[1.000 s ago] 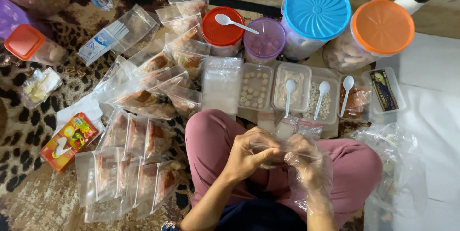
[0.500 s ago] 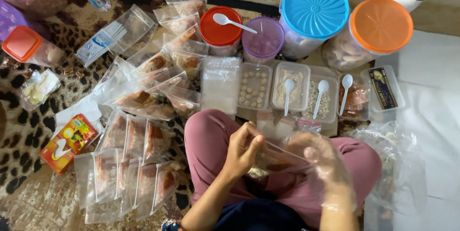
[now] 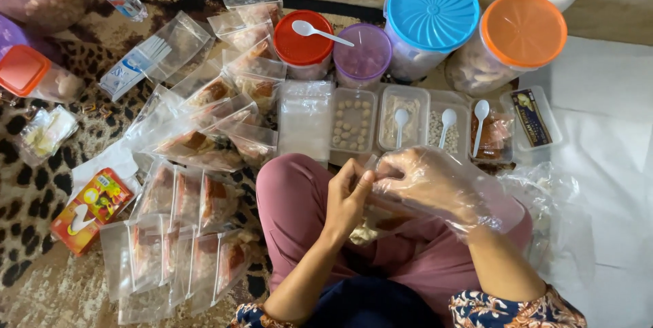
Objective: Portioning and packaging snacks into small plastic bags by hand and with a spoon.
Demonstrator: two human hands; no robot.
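Over my lap, both hands meet on a small clear zip bag [image 3: 378, 214] with pale and brown bits inside. My left hand [image 3: 347, 197] is bare and pinches the bag's top edge. A loose clear plastic glove covers my right hand [image 3: 428, 182], which grips the same top edge from the right. The bag hangs down between my hands, above my pink trousers [image 3: 294, 195].
Filled zip bags [image 3: 178, 246] lie in rows on the left. A stack of empty bags [image 3: 305, 118] and open trays with white spoons [image 3: 401, 123] sit ahead. Behind stand jars with red [image 3: 302, 42], purple [image 3: 363, 55], blue [image 3: 431, 12] and orange lids [image 3: 522, 31]. White sheet at right.
My hands have drawn together again after spreading apart along the bag's top. The bag has risen slightly toward the trays.
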